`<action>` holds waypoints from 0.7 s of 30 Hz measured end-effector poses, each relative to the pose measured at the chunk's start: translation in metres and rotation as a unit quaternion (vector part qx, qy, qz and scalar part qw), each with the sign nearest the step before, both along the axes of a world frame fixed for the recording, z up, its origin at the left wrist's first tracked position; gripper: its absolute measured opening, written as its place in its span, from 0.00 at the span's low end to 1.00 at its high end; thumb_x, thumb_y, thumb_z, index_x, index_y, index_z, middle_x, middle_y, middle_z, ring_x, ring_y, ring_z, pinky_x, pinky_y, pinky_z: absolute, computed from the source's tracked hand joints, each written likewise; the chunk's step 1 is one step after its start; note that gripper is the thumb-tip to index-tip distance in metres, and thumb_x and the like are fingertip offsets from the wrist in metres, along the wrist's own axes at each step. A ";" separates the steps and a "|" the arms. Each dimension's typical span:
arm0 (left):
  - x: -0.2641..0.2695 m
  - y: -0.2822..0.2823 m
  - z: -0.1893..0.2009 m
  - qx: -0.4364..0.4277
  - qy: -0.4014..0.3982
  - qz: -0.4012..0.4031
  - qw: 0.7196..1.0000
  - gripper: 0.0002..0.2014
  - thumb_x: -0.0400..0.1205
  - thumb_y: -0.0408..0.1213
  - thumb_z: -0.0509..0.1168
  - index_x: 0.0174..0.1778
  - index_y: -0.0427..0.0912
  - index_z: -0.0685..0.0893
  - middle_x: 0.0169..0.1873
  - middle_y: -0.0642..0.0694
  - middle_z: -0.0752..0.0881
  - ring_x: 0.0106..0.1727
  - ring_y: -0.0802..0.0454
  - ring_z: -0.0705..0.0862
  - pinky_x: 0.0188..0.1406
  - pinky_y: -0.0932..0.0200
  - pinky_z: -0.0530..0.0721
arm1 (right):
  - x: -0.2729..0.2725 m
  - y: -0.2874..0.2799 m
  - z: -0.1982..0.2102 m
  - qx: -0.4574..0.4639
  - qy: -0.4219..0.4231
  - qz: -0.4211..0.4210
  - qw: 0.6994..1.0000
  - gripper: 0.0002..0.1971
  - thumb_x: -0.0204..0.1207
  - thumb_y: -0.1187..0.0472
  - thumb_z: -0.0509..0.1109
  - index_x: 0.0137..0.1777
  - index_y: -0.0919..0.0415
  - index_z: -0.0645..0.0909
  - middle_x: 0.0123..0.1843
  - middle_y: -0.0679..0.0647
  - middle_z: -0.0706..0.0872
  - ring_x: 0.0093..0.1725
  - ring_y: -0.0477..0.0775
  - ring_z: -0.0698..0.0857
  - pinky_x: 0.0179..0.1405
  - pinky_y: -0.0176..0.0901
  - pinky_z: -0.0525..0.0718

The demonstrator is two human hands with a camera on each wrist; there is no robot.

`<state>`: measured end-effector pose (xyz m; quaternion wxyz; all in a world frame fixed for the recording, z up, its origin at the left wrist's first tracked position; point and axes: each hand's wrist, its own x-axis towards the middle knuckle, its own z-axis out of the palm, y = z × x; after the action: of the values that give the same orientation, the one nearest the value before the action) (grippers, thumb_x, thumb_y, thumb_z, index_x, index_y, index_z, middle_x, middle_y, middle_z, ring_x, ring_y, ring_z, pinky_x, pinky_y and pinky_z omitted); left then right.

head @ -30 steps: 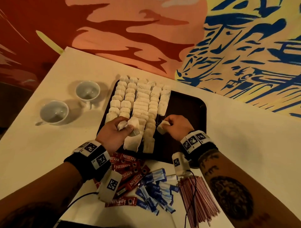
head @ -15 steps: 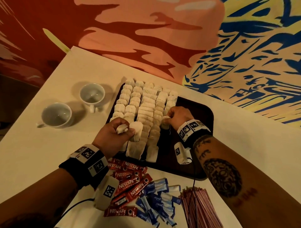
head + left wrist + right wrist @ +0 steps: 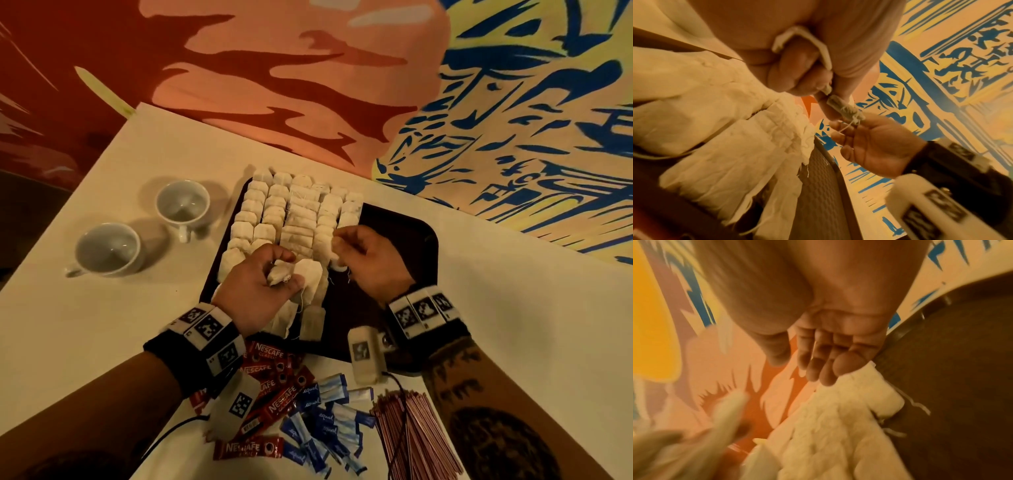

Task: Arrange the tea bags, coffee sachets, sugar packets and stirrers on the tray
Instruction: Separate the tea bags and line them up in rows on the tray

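Note:
Rows of white tea bags [image 3: 301,212] fill the left half of the dark brown tray [image 3: 394,240]. My left hand [image 3: 253,287] hovers over the near rows and grips a crumpled tea bag [image 3: 279,275] with a second one beside it; in the left wrist view its fingertips pinch a tea bag [image 3: 846,110]. My right hand [image 3: 370,257] is at the right edge of the rows. Its fingers [image 3: 824,363] are straight and hold nothing, just above the laid tea bags [image 3: 838,426]. Red coffee sachets [image 3: 270,377], blue sugar packets [image 3: 325,421] and stirrers [image 3: 411,438] lie on the table before the tray.
Two white cups [image 3: 181,205] [image 3: 108,250] stand on the white table [image 3: 513,308] left of the tray. The tray's right half is bare. A painted wall runs behind the table's far edge. A cable trails from each wrist camera.
My right hand carried a tea bag from the tray's near side to the right-hand column and opened its fingers. The left hand has kept its grip and barely moved.

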<state>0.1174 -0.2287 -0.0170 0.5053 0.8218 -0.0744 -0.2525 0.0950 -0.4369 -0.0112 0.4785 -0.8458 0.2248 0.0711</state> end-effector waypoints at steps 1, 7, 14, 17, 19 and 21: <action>-0.001 -0.002 0.000 -0.003 -0.002 -0.001 1.000 0.13 0.78 0.44 0.75 0.57 0.55 0.82 0.45 0.61 0.87 0.43 0.73 0.83 0.39 0.81 0.77 | -0.009 0.008 0.007 0.042 0.004 0.014 0.999 0.12 0.81 0.48 0.72 0.62 0.48 0.82 0.53 0.48 0.89 0.49 0.50 0.90 0.46 0.45 0.89; -0.007 -0.008 0.001 -0.050 -0.006 -0.022 0.999 0.15 0.77 0.41 0.76 0.58 0.54 0.83 0.47 0.56 0.90 0.48 0.62 0.88 0.52 0.58 0.88 | -0.044 0.032 0.013 0.088 -0.052 0.015 0.995 0.04 0.81 0.59 0.74 0.45 0.53 0.87 0.35 0.47 0.91 0.32 0.41 0.87 0.35 0.33 0.83; -0.020 0.003 -0.002 -0.018 -0.021 -0.047 0.999 0.11 0.76 0.41 0.77 0.52 0.57 0.86 0.46 0.63 0.90 0.47 0.70 0.86 0.44 0.77 0.79 | -0.065 0.033 0.001 0.076 -0.037 0.015 0.996 0.02 0.80 0.61 0.75 0.47 0.55 0.88 0.41 0.51 0.93 0.41 0.50 0.91 0.45 0.43 0.89; -0.019 0.011 -0.003 -0.018 0.019 0.007 1.000 0.04 0.80 0.42 0.73 0.48 0.54 0.86 0.39 0.59 0.91 0.35 0.71 0.85 0.33 0.74 0.77 | -0.062 0.013 -0.011 -0.005 0.006 0.026 1.000 0.02 0.80 0.54 0.74 0.49 0.49 0.87 0.45 0.44 0.92 0.46 0.41 0.90 0.52 0.42 0.88; -0.016 0.019 -0.005 -0.069 0.093 0.078 0.990 0.01 0.83 0.41 0.68 0.47 0.50 0.83 0.35 0.49 0.91 0.22 0.63 0.78 0.26 0.62 0.74 | -0.056 -0.001 -0.015 -0.053 0.046 0.049 0.996 0.03 0.81 0.52 0.72 0.50 0.48 0.86 0.46 0.42 0.91 0.47 0.39 0.88 0.50 0.39 0.86; -0.015 0.025 -0.007 -0.128 0.157 0.155 0.967 0.04 0.86 0.39 0.65 0.47 0.45 0.81 0.31 0.45 0.87 0.18 0.58 0.71 0.18 0.64 0.68 | -0.047 -0.011 -0.019 -0.088 0.097 0.090 0.987 0.03 0.81 0.52 0.72 0.49 0.48 0.86 0.47 0.43 0.90 0.48 0.41 0.87 0.51 0.41 0.85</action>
<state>0.1025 -0.2035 -0.0244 0.6444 0.7021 0.1028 -0.2850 0.0476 -0.4476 -0.0306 0.3701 -0.8903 0.1985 0.1760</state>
